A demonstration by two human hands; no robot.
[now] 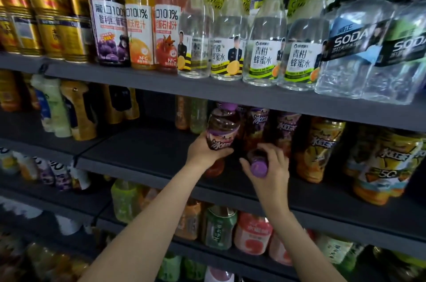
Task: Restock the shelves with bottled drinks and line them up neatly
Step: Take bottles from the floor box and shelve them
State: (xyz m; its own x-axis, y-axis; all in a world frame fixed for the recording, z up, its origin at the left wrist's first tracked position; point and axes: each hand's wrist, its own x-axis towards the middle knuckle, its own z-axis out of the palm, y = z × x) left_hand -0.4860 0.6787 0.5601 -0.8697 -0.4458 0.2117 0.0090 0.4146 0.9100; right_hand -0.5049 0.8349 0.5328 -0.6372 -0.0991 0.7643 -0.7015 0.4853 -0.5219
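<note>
- Purple-capped iced tea bottle [222,129] in left hand [204,151]: fingers curl round its lower body, bottle upright, leaning slightly, at the front of the middle shelf [147,155].
- Second purple-capped bottle [259,164] in right hand [268,166]: hand wraps the neck and shoulder, cap faces the camera, bottle tipped toward the viewer, just right of the first one.
- Both held bottles sit in front of a row of same-type purple-label bottles [258,129] standing further back on that shelf.
- Right of those: yellow-label iced tea bottles [320,148], upright, close together at the shelf front.
- Left part of the middle shelf is bare dark board; a few bottles [191,115] stand at the back of it.
- Upper shelf [161,83], left to right: gold cans [46,16], three juice bottles [138,25] (grape, orange, pomegranate), clear honey-water bottles [230,39] with yellow neck wraps, soda water bottles [359,46].
- Lower shelf [322,217]: green-label and pink-label bottles [235,228], partly hidden by the forearms.
- Far-left bay: mixed bottles, too blurred to identify.
</note>
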